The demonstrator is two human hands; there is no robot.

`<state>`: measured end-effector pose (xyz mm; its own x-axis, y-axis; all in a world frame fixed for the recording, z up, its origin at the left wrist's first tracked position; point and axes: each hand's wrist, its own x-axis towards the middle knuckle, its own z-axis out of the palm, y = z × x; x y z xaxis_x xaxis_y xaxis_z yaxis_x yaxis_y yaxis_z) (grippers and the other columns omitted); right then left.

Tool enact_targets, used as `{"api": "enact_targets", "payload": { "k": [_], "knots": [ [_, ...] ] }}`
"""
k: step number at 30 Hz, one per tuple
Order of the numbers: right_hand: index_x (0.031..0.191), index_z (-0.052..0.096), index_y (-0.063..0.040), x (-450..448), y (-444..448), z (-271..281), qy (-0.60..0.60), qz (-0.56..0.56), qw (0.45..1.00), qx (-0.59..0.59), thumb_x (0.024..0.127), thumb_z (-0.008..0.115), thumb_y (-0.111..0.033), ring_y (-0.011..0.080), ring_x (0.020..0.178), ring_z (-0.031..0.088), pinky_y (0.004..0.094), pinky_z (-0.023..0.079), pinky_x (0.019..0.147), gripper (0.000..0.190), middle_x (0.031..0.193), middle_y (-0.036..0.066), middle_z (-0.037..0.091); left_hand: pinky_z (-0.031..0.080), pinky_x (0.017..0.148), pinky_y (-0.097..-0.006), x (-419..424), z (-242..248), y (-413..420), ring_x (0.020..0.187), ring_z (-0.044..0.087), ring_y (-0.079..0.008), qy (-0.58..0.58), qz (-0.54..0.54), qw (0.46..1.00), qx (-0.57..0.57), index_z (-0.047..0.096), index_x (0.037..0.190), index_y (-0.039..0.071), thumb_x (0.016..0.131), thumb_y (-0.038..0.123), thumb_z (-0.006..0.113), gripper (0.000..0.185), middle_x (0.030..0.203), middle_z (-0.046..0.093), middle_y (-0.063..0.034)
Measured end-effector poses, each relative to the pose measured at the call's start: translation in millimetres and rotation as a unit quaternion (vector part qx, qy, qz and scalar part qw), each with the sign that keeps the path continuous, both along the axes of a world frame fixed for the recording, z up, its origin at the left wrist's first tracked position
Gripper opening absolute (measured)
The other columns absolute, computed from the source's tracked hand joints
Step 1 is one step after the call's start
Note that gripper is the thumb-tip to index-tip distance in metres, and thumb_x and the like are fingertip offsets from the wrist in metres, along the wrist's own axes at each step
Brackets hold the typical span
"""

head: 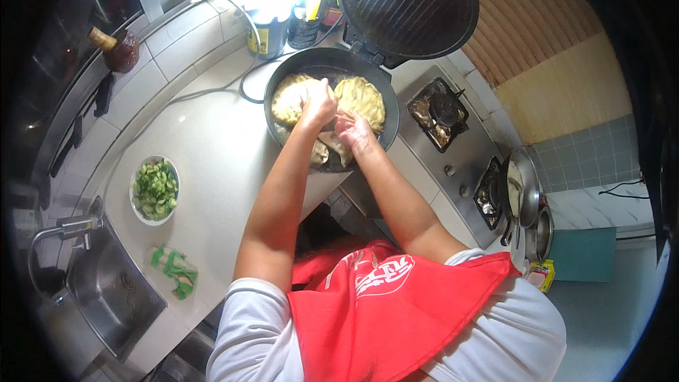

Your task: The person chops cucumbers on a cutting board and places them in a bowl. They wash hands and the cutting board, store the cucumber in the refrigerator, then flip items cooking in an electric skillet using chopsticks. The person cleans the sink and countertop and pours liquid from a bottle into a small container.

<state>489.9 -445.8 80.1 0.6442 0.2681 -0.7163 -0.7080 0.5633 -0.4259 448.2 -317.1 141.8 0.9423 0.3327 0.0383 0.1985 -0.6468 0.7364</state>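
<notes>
Over the middle of a round electric griddle pan, my left hand is bent with its fingers curled downward near a pale yellow flatbread. Whether those fingers pinch anything is hidden. My right hand is just beside it, palm up with fingers loosely bent, and nothing shows in the palm. Behind that hand a second yellow flatbread fills the pan's right side. Folded, pale dough pieces lie at the near edge, partly covered by my hands and forearm.
The griddle's ridged lid stands open behind the pan. A cable crosses the counter. To the left are a bowl of sliced cucumbers, a green-and-clear plastic packet and a steel sink. At right sit a gas hob and a wok.
</notes>
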Motion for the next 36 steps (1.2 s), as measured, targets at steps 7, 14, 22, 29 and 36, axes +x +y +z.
{"api": "enact_targets", "payload": {
  "k": [7,14,22,29,36],
  "knots": [
    [0.099,0.056,0.000,-5.1,-9.3,11.9,-0.060,-0.049,0.997,0.021,0.095,0.040,-0.023,0.0145,0.060,0.060,0.0236,0.054,0.049,0.028,0.086,0.012,0.065,0.005,0.106,-0.0583,37.3,-20.9,-13.3,0.133,0.008,-0.0505,0.125,0.007,0.988,-0.094,0.027,0.135,-0.007,0.089,0.042,0.043,0.069,0.140,0.019,-0.0357],
    [0.109,0.058,-0.003,-30.3,9.1,100.6,-0.340,-0.016,0.928,-0.154,0.097,0.040,-0.026,0.0088,0.067,0.055,0.0215,0.046,0.063,0.031,0.096,0.009,0.066,0.028,0.102,-0.0427,22.5,26.4,-13.6,0.124,0.035,-0.0390,-0.192,0.107,0.906,-0.362,0.032,0.133,-0.001,0.095,0.029,0.040,0.049,0.134,0.035,-0.0262],
    [0.113,0.057,0.000,-65.0,15.1,91.6,-0.569,0.108,0.751,-0.317,0.095,0.048,-0.021,0.0108,0.081,0.054,0.0255,0.045,0.078,0.029,0.096,0.008,0.066,0.017,0.109,-0.0461,-24.7,3.2,10.2,0.137,0.013,-0.0270,-0.216,0.078,0.545,-0.806,0.013,0.141,0.002,0.094,0.052,0.031,0.071,0.148,0.013,-0.0163],
    [0.111,0.057,-0.001,-84.3,-21.8,130.3,-0.545,0.094,0.783,-0.284,0.095,0.048,-0.025,0.0093,0.077,0.056,0.0231,0.046,0.069,0.031,0.094,0.008,0.065,0.019,0.110,-0.0425,-202.2,74.1,28.3,0.134,0.026,-0.0289,-0.318,0.133,0.748,-0.567,0.025,0.139,0.001,0.093,0.037,0.045,0.061,0.145,0.023,-0.0169],
    [0.109,0.059,-0.002,-74.5,-68.3,145.4,-0.518,0.137,0.771,-0.344,0.094,0.049,-0.022,0.0108,0.080,0.060,0.0231,0.049,0.066,0.027,0.095,0.007,0.064,0.040,0.092,-0.0413,-360.8,24.9,102.0,0.109,0.051,-0.0332,0.225,0.179,0.947,0.144,0.040,0.130,0.003,0.091,0.022,0.051,0.044,0.118,0.053,-0.0202]
  ]
}}
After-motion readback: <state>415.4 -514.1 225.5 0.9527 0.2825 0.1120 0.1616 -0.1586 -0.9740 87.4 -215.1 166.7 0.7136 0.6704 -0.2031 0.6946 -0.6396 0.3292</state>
